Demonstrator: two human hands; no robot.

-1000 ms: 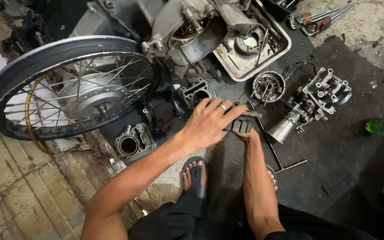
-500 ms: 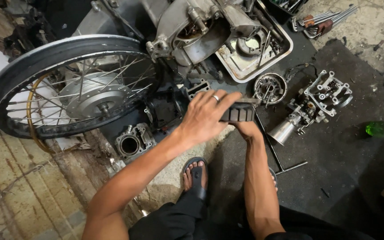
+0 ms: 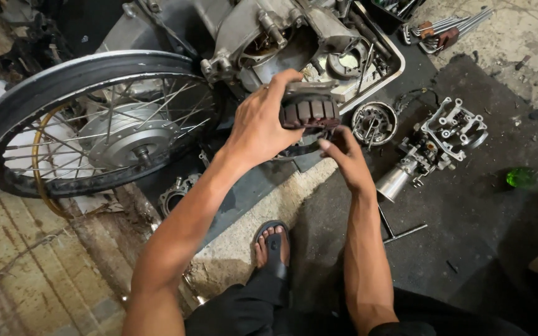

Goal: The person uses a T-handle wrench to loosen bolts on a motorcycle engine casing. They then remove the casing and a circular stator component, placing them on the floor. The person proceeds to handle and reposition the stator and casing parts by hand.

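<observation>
My left hand (image 3: 263,121) grips a round stator coil ring (image 3: 311,113) with dark copper-coloured windings, holding it by its top and left side. My right hand (image 3: 342,157) touches the ring from below with its fingertips. Both hands hold the part up above the dark floor mat (image 3: 468,211), just in front of the motorcycle engine case (image 3: 263,37). A round metal cover with inner parts (image 3: 373,122) lies on the mat right beside the ring.
A spoked motorcycle wheel (image 3: 94,124) lies at the left. A cylinder head assembly (image 3: 443,140) and a T-handled tool (image 3: 400,230) rest on the mat at right. Wrenches (image 3: 446,28) lie at top right. A green object (image 3: 519,177) sits far right. My sandalled foot (image 3: 272,246) is below.
Both hands have lifted the stator ring from near the floor up toward the engine case; the camera view has moved closer.
</observation>
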